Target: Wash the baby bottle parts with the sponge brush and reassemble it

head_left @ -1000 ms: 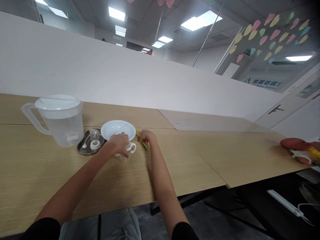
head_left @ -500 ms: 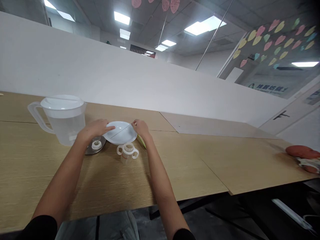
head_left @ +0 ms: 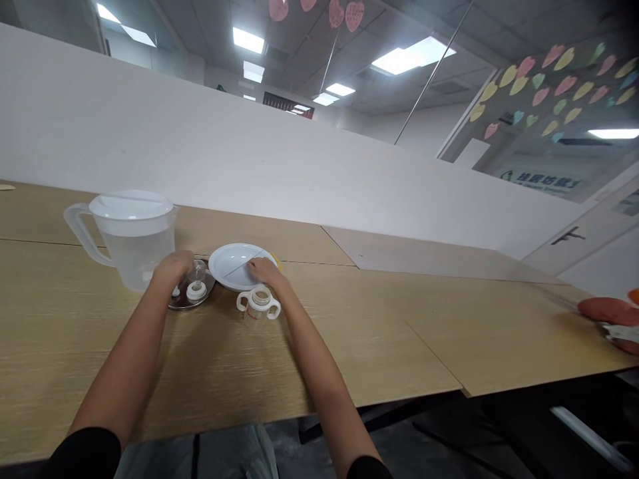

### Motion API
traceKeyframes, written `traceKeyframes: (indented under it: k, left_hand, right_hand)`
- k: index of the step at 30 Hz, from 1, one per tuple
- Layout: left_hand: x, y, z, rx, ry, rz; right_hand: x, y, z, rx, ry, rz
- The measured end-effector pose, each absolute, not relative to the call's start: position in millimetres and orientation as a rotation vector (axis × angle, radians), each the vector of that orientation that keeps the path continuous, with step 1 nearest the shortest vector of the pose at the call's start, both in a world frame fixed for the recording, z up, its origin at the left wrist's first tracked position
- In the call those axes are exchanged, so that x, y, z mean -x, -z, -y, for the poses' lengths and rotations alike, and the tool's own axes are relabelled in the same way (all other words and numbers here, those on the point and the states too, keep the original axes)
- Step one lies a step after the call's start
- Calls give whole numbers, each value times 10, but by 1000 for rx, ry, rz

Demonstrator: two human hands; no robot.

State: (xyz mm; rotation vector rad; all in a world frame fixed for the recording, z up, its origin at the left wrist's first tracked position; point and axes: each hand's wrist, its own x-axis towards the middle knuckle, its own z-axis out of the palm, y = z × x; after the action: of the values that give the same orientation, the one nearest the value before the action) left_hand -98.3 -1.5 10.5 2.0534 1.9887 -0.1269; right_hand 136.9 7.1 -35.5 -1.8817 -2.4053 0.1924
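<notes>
My left hand (head_left: pixel 174 268) is over a steel tray (head_left: pixel 206 287), its fingers curved down beside a small clear glass piece (head_left: pixel 198 271) and a white ring-shaped collar (head_left: pixel 196 290). I cannot tell whether it grips anything. My right hand (head_left: pixel 264 271) rests on the near rim of a shallow white plate (head_left: pixel 233 265). Just in front of that hand stands a clear two-handled baby cup (head_left: pixel 258 306) with white handles. A yellow item (head_left: pixel 278 263) shows only as a sliver behind the plate. A lidded plastic water pitcher (head_left: pixel 134 243) stands left of the tray.
The items stand on a light wood table (head_left: pixel 349 332) with seams across it. A white partition (head_left: pixel 249 166) runs along its back. A beige board (head_left: pixel 414 253) lies at the back right. A red-orange object with white parts (head_left: pixel 606 313) sits at the right edge.
My left hand has moved off the plate leftward onto the tray. My right hand has slid left along the plate. The yellow item is now mostly hidden behind the plate.
</notes>
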Motion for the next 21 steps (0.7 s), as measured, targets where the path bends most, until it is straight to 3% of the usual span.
traceKeyframes:
  k: [13,21]
  left_hand:
    - [956,201,-180,-1921,30,-1894]
    - [973,91,-173,-2082,-98,-2012]
  right_hand:
    - [-1358,380,-195,1903,-159,2400]
    - [-1406,150,-112,1770,-74,2201]
